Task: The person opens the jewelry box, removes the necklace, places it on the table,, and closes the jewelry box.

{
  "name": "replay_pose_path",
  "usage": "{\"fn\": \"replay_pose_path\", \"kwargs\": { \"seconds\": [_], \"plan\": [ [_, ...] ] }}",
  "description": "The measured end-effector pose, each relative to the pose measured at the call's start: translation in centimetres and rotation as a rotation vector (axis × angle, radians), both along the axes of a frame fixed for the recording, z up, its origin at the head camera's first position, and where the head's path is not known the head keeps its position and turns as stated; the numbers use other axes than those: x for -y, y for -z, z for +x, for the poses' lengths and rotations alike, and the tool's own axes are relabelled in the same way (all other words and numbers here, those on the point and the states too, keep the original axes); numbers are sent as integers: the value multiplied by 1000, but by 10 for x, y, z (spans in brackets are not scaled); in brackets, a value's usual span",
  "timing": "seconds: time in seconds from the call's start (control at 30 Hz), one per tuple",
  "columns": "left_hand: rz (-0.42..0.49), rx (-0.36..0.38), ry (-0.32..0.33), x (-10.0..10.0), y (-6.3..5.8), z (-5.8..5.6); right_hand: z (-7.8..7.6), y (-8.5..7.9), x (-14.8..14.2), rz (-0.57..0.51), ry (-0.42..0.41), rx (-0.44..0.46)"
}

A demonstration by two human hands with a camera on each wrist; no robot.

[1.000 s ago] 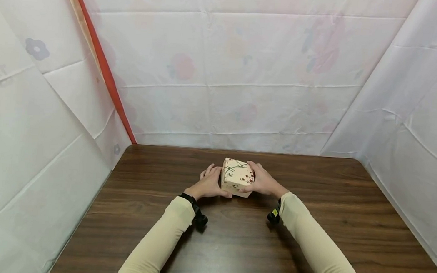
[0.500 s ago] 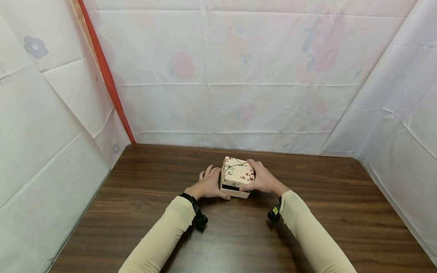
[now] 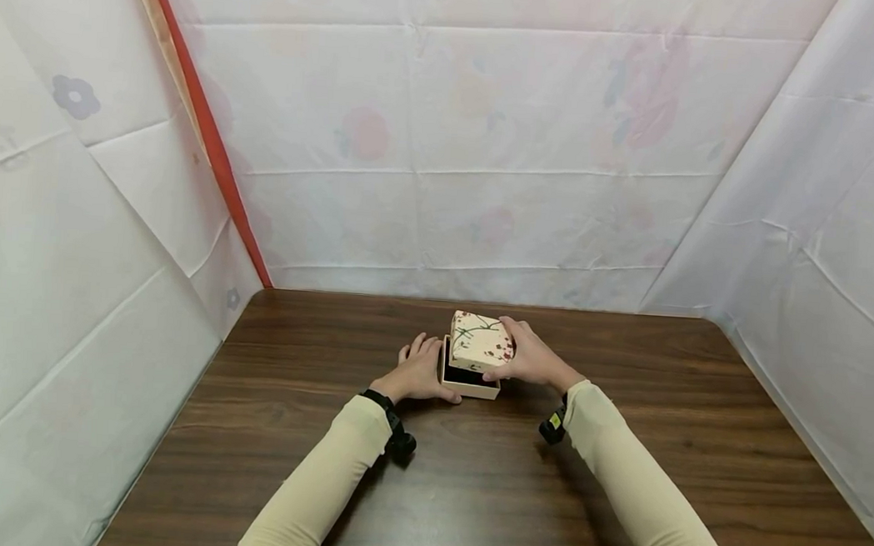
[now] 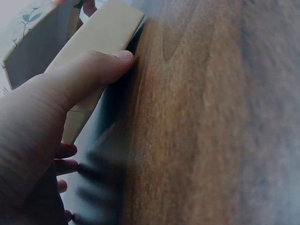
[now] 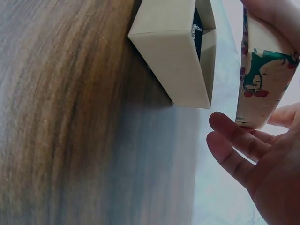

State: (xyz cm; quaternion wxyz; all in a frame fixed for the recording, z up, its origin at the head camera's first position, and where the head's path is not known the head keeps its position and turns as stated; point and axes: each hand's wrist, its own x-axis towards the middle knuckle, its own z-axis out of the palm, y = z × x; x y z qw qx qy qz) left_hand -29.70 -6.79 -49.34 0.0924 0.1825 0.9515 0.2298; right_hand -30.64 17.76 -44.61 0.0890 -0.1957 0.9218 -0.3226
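Note:
A small cream box stands parted on the dark wooden table (image 3: 439, 490). Its base (image 3: 472, 390) sits on the tabletop, held at the left by my left hand (image 3: 417, 374); the left wrist view has the thumb lying along the base's front wall (image 4: 105, 33). My right hand (image 3: 537, 360) grips the lid (image 3: 480, 339), patterned with red blossoms and green stems, raised above the base and shifted to the far right. Dark cloth-like stuff with pale marks (image 5: 197, 35) shows inside the base in the right wrist view; the rest of the contents is hidden.
White sheets with faint prints hang behind the table (image 3: 440, 223), at the left (image 3: 68, 284) and at the right (image 3: 835, 272). A red strip (image 3: 215, 151) runs down the left back corner. Each wrist wears a black camera (image 3: 400, 444).
The lid has come up off the base in my right hand and moved slightly away and right, baring the dark inside. My left hand stays at the base.

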Motion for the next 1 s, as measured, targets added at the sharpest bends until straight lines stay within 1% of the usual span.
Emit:
{"fn": "replay_pose_path", "kwargs": {
  "seconds": [0.13,0.27,0.47,0.73,1.0],
  "plan": [
    [-10,2,1,0,-1,1,-1,-3,-3,-3,16,4],
    [-20,9,2,0,-1,1,-2,-6,-7,13,15,-18],
    [-37,-6,-2,-1,-1,0,-4,-8,-13,24,14,-40],
    [-39,1,-7,-1,0,-1,-4,-13,-20,2,38,-79],
    [-47,1,-1,-1,1,0,-4,-14,-29,0,62,-82]
  ]
}}
